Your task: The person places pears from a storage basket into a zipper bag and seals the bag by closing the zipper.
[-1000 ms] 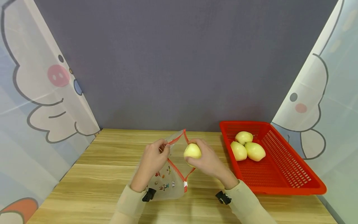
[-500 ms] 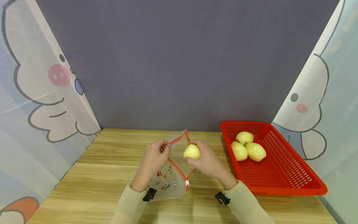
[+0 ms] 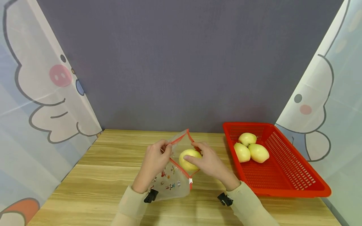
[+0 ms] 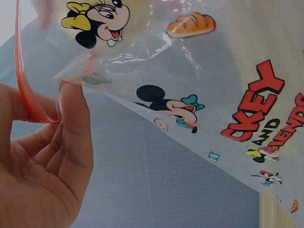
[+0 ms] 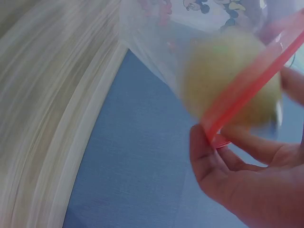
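A clear zip bag (image 3: 172, 183) with red zip edges and cartoon prints lies tilted, its mouth spread toward the right. My left hand (image 3: 155, 158) pinches the near left part of its red edge, thumb against index finger; the left wrist view shows the film (image 4: 190, 71) stretching from those fingertips. A pale yellow apple (image 3: 188, 163) is inside the mouth, blurred in the right wrist view behind the red zip edge (image 5: 251, 88). My right hand (image 3: 207, 159) is at the opposite side of the mouth, its fingers pinching that edge, its thumb reaching over the apple.
A red plastic basket (image 3: 285, 171) stands to the right on the wooden table (image 3: 93, 188). Three pale yellow apples (image 3: 258, 153) lie in its left part. A dark grey panel (image 3: 181, 62) rises behind the table, with printed cloth walls at both sides.
The apple, gripped by my right hand before, has gone leftward and down into the bag's mouth, out of the palm. The right fingers have spread. My left hand keeps its pinch.
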`<state>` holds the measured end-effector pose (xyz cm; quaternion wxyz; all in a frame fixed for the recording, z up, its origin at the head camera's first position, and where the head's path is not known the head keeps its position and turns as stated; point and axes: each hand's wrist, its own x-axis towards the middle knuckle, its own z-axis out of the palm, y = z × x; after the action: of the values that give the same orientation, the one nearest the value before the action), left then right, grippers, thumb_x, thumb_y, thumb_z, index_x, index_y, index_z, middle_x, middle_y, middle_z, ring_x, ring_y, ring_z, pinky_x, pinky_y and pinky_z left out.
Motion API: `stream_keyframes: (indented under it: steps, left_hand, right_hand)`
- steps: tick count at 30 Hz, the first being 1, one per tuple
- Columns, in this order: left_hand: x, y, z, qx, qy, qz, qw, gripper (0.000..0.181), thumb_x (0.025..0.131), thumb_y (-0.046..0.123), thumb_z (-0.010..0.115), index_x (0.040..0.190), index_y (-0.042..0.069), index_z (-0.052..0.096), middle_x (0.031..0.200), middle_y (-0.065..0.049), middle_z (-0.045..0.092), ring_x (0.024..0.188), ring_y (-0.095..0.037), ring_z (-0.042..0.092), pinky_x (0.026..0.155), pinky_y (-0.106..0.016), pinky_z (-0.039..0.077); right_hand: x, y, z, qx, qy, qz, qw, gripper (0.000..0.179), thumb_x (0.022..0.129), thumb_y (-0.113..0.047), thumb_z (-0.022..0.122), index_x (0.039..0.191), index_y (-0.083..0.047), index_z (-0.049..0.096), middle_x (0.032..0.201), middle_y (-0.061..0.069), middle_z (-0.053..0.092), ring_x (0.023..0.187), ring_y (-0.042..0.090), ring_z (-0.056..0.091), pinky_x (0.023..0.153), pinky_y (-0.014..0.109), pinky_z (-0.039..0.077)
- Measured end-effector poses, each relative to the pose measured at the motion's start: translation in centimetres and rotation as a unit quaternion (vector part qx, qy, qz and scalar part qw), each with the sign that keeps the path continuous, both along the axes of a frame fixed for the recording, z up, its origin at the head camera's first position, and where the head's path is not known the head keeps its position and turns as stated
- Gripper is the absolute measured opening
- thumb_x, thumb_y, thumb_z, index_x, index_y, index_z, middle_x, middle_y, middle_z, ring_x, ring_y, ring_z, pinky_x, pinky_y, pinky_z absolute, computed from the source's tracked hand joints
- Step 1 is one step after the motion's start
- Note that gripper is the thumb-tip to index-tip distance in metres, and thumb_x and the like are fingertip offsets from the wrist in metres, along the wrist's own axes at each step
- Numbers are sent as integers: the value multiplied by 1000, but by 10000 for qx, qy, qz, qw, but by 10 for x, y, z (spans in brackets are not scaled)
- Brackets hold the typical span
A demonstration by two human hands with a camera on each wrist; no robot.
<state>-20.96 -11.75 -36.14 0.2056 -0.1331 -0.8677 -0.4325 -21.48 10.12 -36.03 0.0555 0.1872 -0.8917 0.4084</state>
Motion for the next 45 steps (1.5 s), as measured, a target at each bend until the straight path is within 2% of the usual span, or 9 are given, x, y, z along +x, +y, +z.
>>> stream_keyframes:
  steps: [4, 7, 12, 21, 30, 38, 45]
  left_hand:
    - [-1, 0, 0, -21, 67, -24, 10000, 13, 97, 8, 62, 89, 4, 72, 66, 4, 61, 45, -9, 49, 42, -25, 40]
    - [-1, 1, -1, -63, 116, -33, 9999, 13, 97, 7, 62, 90, 4, 72, 66, 5, 61, 46, -8, 49, 42, -24, 41]
    - [-2, 0, -1, -17, 141, 42, 9999, 13, 97, 9, 62, 91, 4, 73, 68, 4, 61, 51, -9, 51, 45, -25, 42]
    - [-3, -2, 0, 23, 325, 83, 9994, 12, 98, 8, 63, 93, 4, 73, 70, 2, 61, 54, -10, 53, 45, -26, 44]
    - [-4, -3, 0, 42, 351, 101, 9993, 13, 97, 8, 62, 92, 4, 73, 69, 2, 62, 54, -10, 53, 45, -26, 43]
    - [-4, -6, 2, 40, 302, 151, 9994, 13, 97, 8, 62, 91, 4, 73, 69, 2, 62, 53, -10, 51, 46, -26, 43]
    - [-3, -7, 2, 50, 208, 149, 9997, 14, 98, 9, 62, 89, 6, 72, 68, 3, 61, 51, -11, 50, 46, -27, 43]
  right_hand:
    - [-1, 2, 2, -103, 108, 119, 9998, 52, 93, -30, 76, 132, 2, 64, 109, 7, 62, 100, 22, 59, 86, 40, 56]
    - [-2, 2, 1, -145, 160, 220, 9995, 47, 94, -23, 75, 131, 5, 64, 114, 8, 64, 106, 23, 61, 87, 40, 58]
    - [-3, 3, 3, -17, 179, 340, 9993, 47, 94, -19, 74, 134, 3, 62, 121, 10, 63, 107, 24, 61, 87, 42, 58]
    - [0, 8, 17, 666, 61, 655, 9956, 47, 96, -22, 71, 140, -9, 60, 132, 6, 60, 115, 26, 60, 90, 45, 54]
    - [7, 13, 28, 1573, 176, 860, 9836, 50, 95, -23, 71, 140, -5, 59, 128, 7, 61, 117, 28, 59, 101, 50, 48]
    - [13, 16, 42, 1938, 212, 738, 9780, 49, 96, -29, 71, 138, -8, 60, 129, 6, 61, 119, 28, 59, 102, 50, 48]
    - [12, 20, 45, 2496, 351, 505, 9664, 58, 95, -46, 68, 140, -10, 58, 135, 5, 59, 120, 29, 60, 97, 51, 51]
